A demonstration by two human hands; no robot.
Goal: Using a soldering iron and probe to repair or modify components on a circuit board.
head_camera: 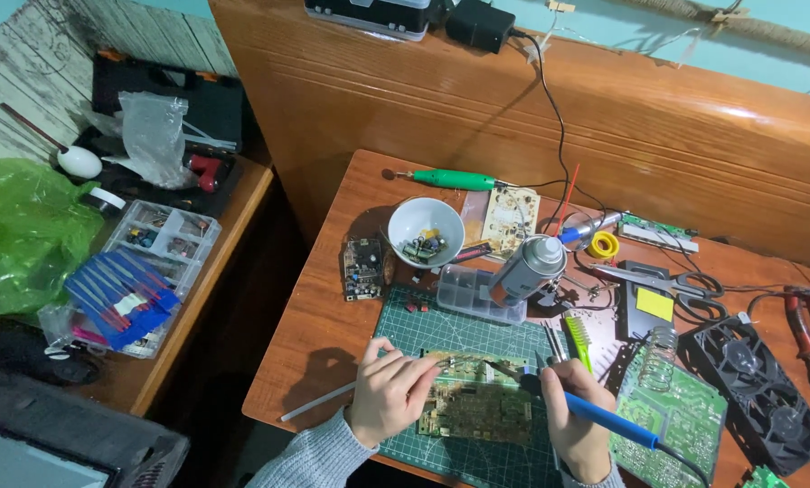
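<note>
1. Here, my left hand is curled, pinching a thin wire whose tip rests on the circuit board lying on the green cutting mat.
2. Just right, my right hand is closed around a blue soldering iron, its tip touching the board's top edge.
3. Farther right sit a green board and a black fan.

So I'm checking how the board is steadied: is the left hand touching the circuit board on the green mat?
Touching. The head view shows the left hand with its fingers resting on the near-left edge of the circuit board, no gap visible.
</note>
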